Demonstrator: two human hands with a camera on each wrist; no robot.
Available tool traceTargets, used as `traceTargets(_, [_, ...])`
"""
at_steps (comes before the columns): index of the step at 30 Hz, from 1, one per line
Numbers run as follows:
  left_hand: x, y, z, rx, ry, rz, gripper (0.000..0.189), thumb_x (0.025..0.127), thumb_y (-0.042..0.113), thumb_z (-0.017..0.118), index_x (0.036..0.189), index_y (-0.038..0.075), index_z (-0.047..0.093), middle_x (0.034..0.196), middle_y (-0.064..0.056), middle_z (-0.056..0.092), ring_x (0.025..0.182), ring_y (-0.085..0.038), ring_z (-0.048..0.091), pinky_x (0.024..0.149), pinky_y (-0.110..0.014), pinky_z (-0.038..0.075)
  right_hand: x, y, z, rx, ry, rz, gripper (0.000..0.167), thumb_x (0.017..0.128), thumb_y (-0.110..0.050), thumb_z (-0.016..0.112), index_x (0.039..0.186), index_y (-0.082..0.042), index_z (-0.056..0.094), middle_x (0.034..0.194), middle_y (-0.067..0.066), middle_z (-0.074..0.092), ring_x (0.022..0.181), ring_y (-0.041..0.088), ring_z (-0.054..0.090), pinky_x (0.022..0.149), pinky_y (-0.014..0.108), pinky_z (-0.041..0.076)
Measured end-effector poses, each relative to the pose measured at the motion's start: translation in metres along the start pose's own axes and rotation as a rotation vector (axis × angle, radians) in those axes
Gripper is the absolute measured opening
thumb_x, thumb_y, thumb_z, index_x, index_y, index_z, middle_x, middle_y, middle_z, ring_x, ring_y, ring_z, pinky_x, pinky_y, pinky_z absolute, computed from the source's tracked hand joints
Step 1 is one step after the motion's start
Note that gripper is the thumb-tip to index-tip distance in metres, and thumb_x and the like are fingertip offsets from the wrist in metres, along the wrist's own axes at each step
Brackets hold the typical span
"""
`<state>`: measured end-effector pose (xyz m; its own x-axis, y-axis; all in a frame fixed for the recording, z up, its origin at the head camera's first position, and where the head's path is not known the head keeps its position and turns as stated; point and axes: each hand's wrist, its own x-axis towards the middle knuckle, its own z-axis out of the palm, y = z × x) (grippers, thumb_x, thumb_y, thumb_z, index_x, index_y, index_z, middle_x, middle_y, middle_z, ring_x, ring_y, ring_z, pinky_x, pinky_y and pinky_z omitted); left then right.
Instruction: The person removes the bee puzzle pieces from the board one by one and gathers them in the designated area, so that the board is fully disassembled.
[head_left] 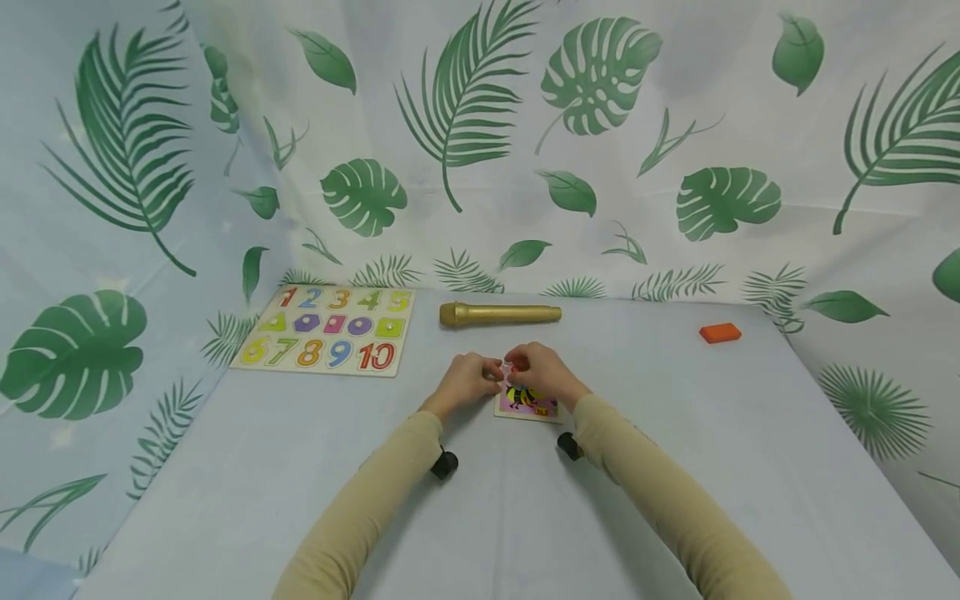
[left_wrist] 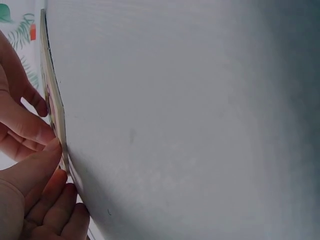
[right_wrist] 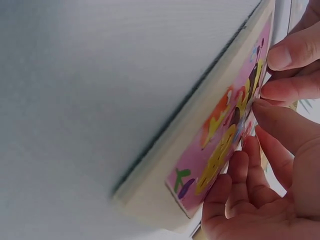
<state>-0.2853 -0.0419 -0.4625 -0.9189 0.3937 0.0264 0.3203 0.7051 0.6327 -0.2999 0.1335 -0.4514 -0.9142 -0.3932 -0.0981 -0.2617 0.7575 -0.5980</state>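
A small wooden bee puzzle (head_left: pixel 519 406) with a pink picture lies on the table under both hands. Seen from the right wrist, its picture (right_wrist: pixel 215 150) shows yellow stripes and a pale wooden border. My left hand (head_left: pixel 468 382) is at the puzzle's upper left, its thumb and index finger pinching the edge. Over the upper part of the picture, my right hand (head_left: pixel 546 371) pinches a small reddish puzzle piece (right_wrist: pixel 247 129) between thumb and fingers; most of that piece is hidden. In the left wrist view the puzzle's edge (left_wrist: pixel 55 95) appears nearly side-on, both hands (left_wrist: pixel 37 195) touching it.
Beyond the hands lies a gold toy microphone (head_left: pixel 498 314). A number-and-shape puzzle board (head_left: pixel 360 337) is at the back left, and an orange block (head_left: pixel 720 333) sits at the back right. Leaf-printed cloth (head_left: pixel 480 225) hangs behind the table.
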Motion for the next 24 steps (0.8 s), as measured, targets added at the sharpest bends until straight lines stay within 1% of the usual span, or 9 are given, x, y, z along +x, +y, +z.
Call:
traceTargets(6, [0.0000,0.0016,0.0001,0.002,-0.001,-0.003,0.014,0.082,0.009,0.077,0.095,0.006,0.076,0.124,-0.006,0.067,0.117,-0.024,0.060,0.102,-0.036,0.044,-0.0004,-0.0023,-0.0003,0.001,0.011,-0.025,0.032,0.088,-0.008,0.070,0.119,-0.001,0.064,0.106,0.012,0.061,0.099,0.025,0.056,0.091,0.040,0.049])
traceTargets(9, [-0.0002,0.0019,-0.0006,0.019,0.004,0.006,0.014,0.081,0.009,0.078,0.095,0.006,0.076,0.123,-0.006,0.067,0.115,-0.025,0.061,0.101,-0.036,0.045,-0.0008,-0.0042,-0.0008,0.017,0.021,-0.029,0.026,0.087,-0.006,0.071,0.112,-0.002,0.065,0.106,0.014,0.058,0.100,0.026,0.058,0.090,0.041,0.050])
traceTargets(13, [-0.0002,0.0020,-0.0005,0.017,0.004,0.007,0.014,0.081,0.009,0.078,0.094,0.006,0.076,0.125,-0.007,0.066,0.118,-0.026,0.060,0.102,-0.037,0.044,-0.0019,-0.0042,-0.0006,0.048,0.038,-0.018,0.019,0.086,-0.006,0.072,0.104,-0.002,0.066,0.107,0.015,0.059,0.102,0.029,0.060,0.091,0.042,0.051])
traceTargets(17, [0.0001,0.0014,-0.0004,0.012,-0.001,0.001,0.013,0.082,0.009,0.078,0.095,0.006,0.076,0.126,-0.006,0.066,0.120,-0.026,0.059,0.103,-0.037,0.043,-0.0033,-0.0027,0.0003,0.088,0.034,0.019,0.018,0.088,-0.008,0.071,0.105,-0.004,0.068,0.105,0.010,0.063,0.102,0.028,0.061,0.091,0.042,0.050])
traceTargets(20, [0.0008,0.0008,-0.0004,0.022,-0.001,0.006,0.013,0.081,0.009,0.078,0.094,0.006,0.076,0.125,-0.005,0.066,0.119,-0.026,0.059,0.103,-0.037,0.044,-0.0038,-0.0019,0.0000,0.100,0.022,0.032,0.017,0.090,-0.010,0.070,0.106,-0.006,0.069,0.103,0.008,0.065,0.101,0.026,0.060,0.090,0.041,0.050])
traceTargets(24, [0.0014,0.0004,-0.0003,0.030,0.002,0.003,0.014,0.081,0.010,0.079,0.094,0.007,0.077,0.120,-0.004,0.069,0.115,-0.025,0.061,0.099,-0.036,0.046,-0.0037,-0.0028,-0.0005,0.115,0.012,0.037,0.017,0.090,-0.009,0.069,0.107,-0.006,0.071,0.108,0.009,0.065,0.104,0.027,0.061,0.092,0.042,0.050])
